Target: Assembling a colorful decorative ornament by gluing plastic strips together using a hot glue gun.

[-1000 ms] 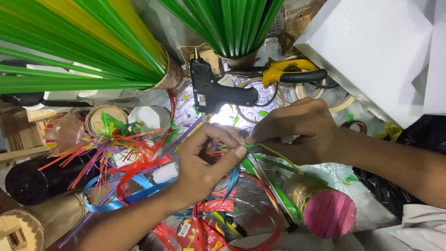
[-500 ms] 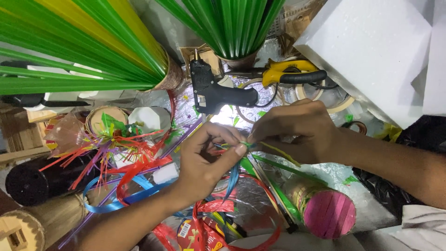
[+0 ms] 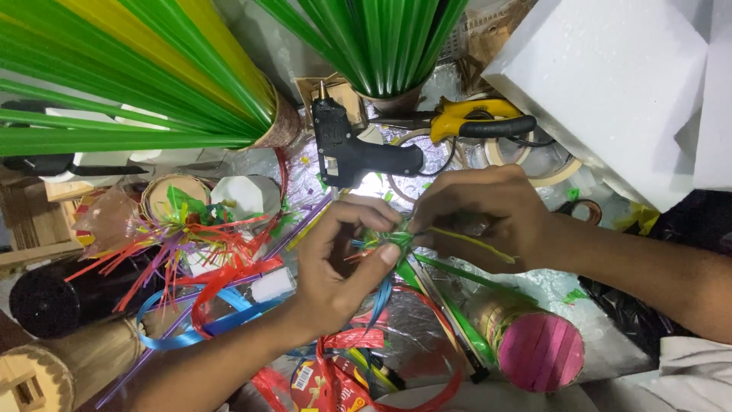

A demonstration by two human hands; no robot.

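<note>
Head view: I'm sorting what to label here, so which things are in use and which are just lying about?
In use:
left hand
right hand
small bundle of green and coloured strips, pinched by both hands
yellow strip in the right hand

Lying about:
black glue gun
yellow pliers
white foam block
pink-ended roll
red ribbon

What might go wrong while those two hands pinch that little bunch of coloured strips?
The left hand and right hand pinch a small bundle of coloured strips by fingertips only; it may slip and splay apart. The black glue gun lies just beyond the fingers, nozzle pointing away; if it is hot, a careless reach could burn. Loose red ribbon under the wrists might snag and drag things.
</note>
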